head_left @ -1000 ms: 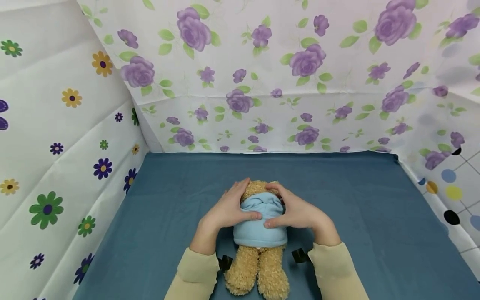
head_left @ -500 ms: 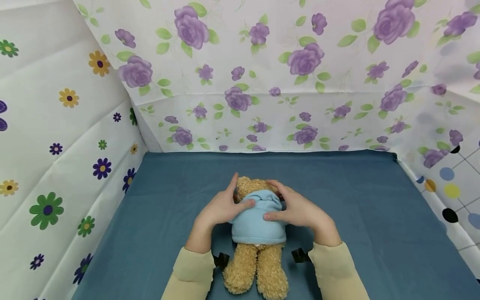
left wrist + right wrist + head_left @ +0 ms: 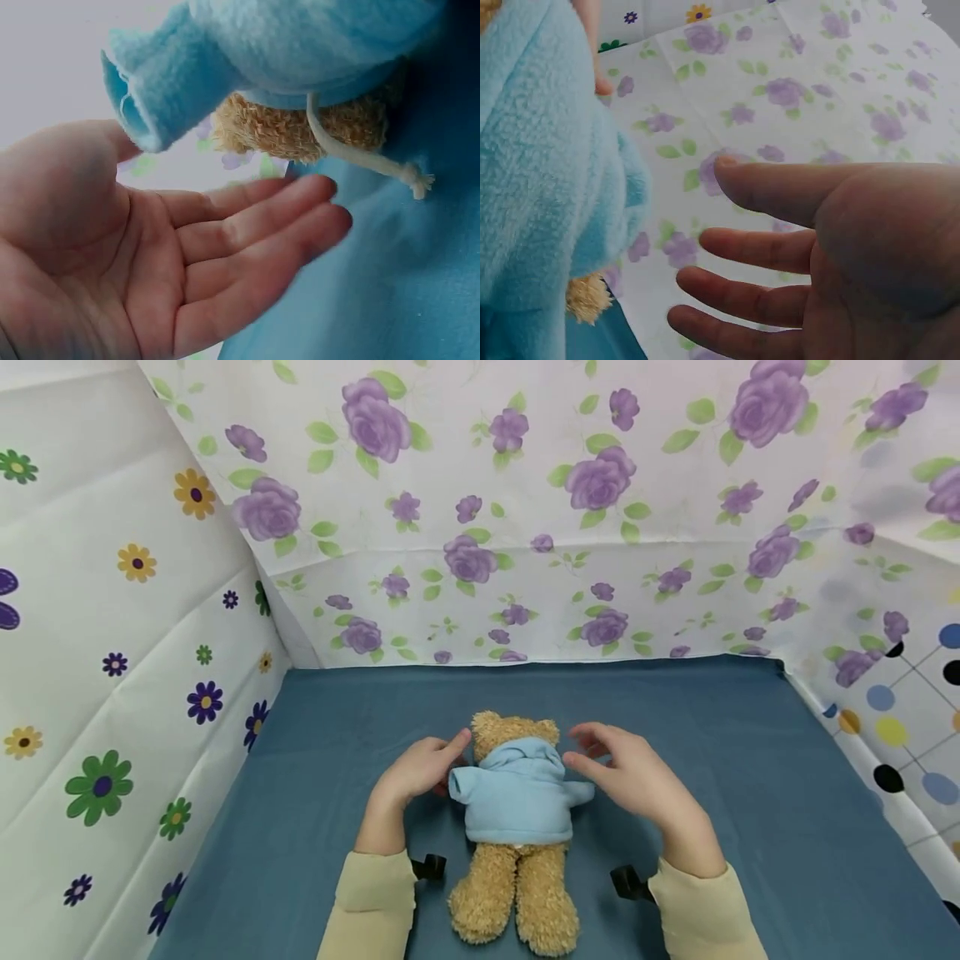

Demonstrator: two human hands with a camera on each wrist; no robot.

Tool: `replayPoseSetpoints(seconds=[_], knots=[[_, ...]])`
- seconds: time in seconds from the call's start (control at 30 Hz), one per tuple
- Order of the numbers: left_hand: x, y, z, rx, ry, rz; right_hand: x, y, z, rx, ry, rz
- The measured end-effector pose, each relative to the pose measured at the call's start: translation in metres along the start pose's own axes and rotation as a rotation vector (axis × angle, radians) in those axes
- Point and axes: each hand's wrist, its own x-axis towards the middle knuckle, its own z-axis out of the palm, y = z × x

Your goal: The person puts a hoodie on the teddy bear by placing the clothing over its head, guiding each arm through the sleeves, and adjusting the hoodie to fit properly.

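A tan teddy bear [image 3: 491,885] in a light blue hoodie [image 3: 517,802] lies face down on the blue cloth, its legs toward me. The hood is bunched at the neck below the ears. My left hand [image 3: 420,768] is beside the bear's left-side sleeve, fingers extended; in the left wrist view the sleeve [image 3: 165,82] hangs over the palm, its cuff by the thumb. A cream drawstring [image 3: 360,154] dangles from the hoodie there. My right hand [image 3: 630,772] is off to the right of the bear, fingers loosely spread with nothing in them, apart from the other sleeve [image 3: 579,792].
Blue cloth [image 3: 337,710] covers the table. A white curtain with purple roses [image 3: 465,560] stands behind, and a flower-print sheet [image 3: 150,635] rises on the left. Black wrist-camera mounts [image 3: 430,867] stick out from both cuffs.
Both hands have let go of the hoodie around the hood and moved outward. The right hand has shifted right, the left hand slightly left and down. Both sleeves and ears now show.
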Motion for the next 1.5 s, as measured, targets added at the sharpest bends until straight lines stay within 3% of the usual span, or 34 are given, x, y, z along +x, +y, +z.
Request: replayPoseSetpoints(seconds=[0.27,0.47,0.67,0.83,0.97,1.2,1.5], knots=[[0.008,-0.007,0.005,-0.113,-0.078,-0.023,-0.001,0.0,0.005,0.021,-0.199,0.096],[0.013,-0.014,0.007,-0.206,-0.158,-0.023,0.005,-0.002,0.017,0.031,-0.259,0.1],[0.022,-0.022,0.01,-0.243,-0.196,-0.021,0.007,-0.002,0.021,0.023,-0.271,0.091],[0.03,-0.028,0.014,-0.247,-0.151,-0.03,0.006,-0.001,0.019,0.016,-0.262,0.094],[0.033,-0.03,0.015,-0.319,-0.109,-0.031,0.005,0.001,0.016,0.006,-0.242,0.103],[0.035,-0.033,0.023,-0.459,-0.131,-0.017,0.005,0.004,0.012,0.006,-0.238,0.131],[0.037,-0.03,0.028,-0.427,-0.165,-0.006,0.005,0.009,0.005,0.014,-0.226,0.128]])
